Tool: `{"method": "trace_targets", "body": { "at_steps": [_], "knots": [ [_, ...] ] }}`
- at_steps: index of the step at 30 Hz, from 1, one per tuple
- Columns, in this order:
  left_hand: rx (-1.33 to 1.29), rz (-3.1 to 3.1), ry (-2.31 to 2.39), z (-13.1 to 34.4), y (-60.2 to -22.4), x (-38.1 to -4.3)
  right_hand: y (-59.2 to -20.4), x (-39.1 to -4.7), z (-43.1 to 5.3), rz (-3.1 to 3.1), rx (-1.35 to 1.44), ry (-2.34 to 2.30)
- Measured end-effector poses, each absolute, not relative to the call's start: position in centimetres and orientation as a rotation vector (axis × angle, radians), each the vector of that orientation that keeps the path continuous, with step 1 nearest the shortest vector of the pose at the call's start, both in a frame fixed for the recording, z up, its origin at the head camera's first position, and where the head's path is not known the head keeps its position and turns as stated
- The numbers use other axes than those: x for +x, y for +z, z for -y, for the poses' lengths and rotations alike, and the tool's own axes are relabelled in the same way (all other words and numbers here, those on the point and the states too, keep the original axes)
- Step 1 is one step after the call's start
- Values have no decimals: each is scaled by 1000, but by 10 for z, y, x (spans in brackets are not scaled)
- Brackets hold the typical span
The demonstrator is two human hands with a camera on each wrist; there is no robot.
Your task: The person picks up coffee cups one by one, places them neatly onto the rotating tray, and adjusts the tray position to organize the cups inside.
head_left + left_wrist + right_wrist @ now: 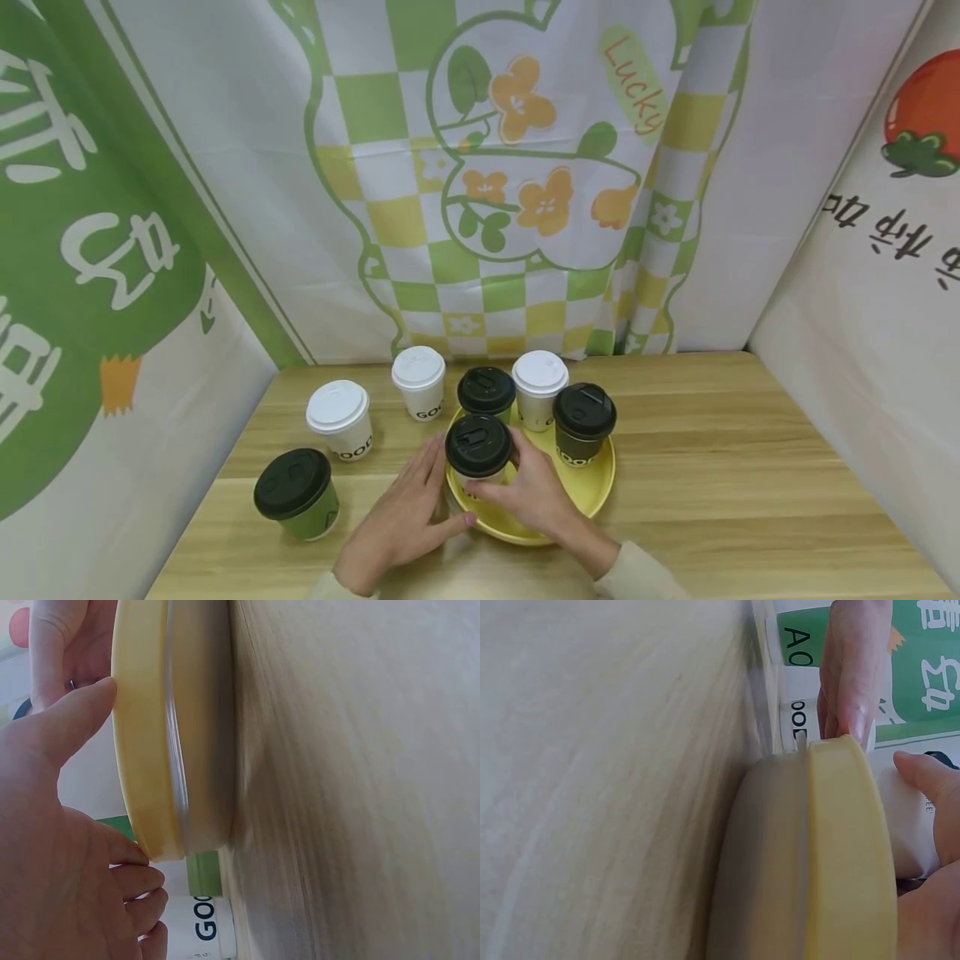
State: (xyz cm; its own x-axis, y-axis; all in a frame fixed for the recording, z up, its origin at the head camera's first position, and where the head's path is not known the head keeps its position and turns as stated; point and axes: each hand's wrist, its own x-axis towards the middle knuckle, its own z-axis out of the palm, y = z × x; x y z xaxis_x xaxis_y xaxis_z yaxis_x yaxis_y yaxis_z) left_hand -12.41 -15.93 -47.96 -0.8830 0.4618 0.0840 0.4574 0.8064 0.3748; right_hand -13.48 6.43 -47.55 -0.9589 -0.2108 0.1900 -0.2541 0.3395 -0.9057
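Note:
My right hand (534, 492) grips a white paper cup (481, 478) with a black lid, at the left part of a round yellow tray (606, 487). My left hand (401, 508) touches the tray's left rim, fingers extended and thumb pointing right. In the left wrist view, its thumb and a fingertip meet the yellow rim (142, 750). Also on the tray are a black-lidded cup (487, 390) at the back, a white-lidded cup (537, 404) and a dark cup with a black lid (585, 425). The right wrist view shows the held cup (904, 817) over the rim.
Left of the tray, a green cup with a black lid (303, 508) and two white cups with white lids, one nearer (348, 437) and one farther back (420, 396), stand on the wooden table (712, 467). A printed curtain (465, 292) hangs behind.

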Motion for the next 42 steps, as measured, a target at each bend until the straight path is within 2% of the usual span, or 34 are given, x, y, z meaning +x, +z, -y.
{"method": "trace_targets", "body": {
  "at_steps": [7,12,17,26,34,42],
  "knots": [
    [781,-2991,601,160,-481,-125,-478,-132,-73,2594,503,1615],
    [767,-2988,586,161,-481,-122,-471,-117,-90,2710,469,1419],
    [738,-2969,579,161,-481,-120,-453,-95,-115,2820,415,1278],
    [747,-2981,577,161,-479,-118,-418,-69,-181,2998,523,1134],
    [746,-3005,582,162,-479,-117,-410,-76,-227,3051,565,916],
    [685,-3008,555,169,-468,-112,-429,-111,-246,3038,607,876]
  ]
}}
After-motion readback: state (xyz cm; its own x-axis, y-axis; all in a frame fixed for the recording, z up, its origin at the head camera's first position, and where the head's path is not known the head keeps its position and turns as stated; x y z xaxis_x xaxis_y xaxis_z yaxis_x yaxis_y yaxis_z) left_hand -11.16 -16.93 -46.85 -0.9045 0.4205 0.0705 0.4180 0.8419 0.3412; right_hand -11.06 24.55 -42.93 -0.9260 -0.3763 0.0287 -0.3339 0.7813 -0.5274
